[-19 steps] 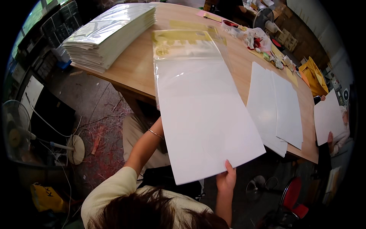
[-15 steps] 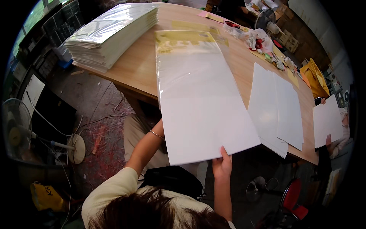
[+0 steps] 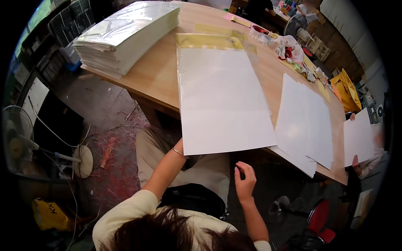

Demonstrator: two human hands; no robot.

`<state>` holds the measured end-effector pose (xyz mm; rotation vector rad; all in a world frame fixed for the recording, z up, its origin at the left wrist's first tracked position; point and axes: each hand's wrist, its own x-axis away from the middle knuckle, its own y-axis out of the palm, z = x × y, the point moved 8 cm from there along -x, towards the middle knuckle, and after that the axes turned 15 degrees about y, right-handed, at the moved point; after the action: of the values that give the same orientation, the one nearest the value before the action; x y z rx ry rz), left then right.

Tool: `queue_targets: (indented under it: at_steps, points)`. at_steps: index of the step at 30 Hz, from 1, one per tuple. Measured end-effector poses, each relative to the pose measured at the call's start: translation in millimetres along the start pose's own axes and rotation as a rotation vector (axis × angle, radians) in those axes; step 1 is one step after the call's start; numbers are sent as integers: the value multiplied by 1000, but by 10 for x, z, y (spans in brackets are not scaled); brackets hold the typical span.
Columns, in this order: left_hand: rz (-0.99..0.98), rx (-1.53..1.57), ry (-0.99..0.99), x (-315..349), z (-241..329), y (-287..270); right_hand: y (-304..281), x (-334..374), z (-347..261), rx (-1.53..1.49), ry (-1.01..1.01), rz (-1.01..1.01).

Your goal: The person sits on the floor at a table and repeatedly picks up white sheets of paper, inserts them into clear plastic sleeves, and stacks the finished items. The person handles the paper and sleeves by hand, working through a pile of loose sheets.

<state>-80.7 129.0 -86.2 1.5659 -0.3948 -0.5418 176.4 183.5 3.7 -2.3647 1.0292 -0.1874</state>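
Observation:
A large white sheet lies inside a clear plastic sleeve whose far end has a yellow band. Its near end juts past the table edge toward me. My left hand is under the sheet's near left side; only the wrist, with a bracelet, shows, and the fingers are hidden. Just below the sheet's near right corner, my right hand is in the air, apart from it. Its fingers are loosely bent, thumb apart, with nothing in them.
A tall stack of sleeved sheets stands at the table's far left. More white sheets lie fanned at the right. Tape and scraps line the far edge. At the right, another person's hands hold a white sheet.
My right hand has let go of the sheet's near edge and drawn away from it. The sheet has moved away from me, farther over the table.

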Motion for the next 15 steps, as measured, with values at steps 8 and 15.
queue_targets:
  at_steps: [8, 15]
  points:
    - [6, 11, 24, -46, -28, 6, 137, -713, -512, 398, -615, -159]
    - [-56, -109, 130, -276, 9, -126, 234, -1213, -739, 320, -524, -87]
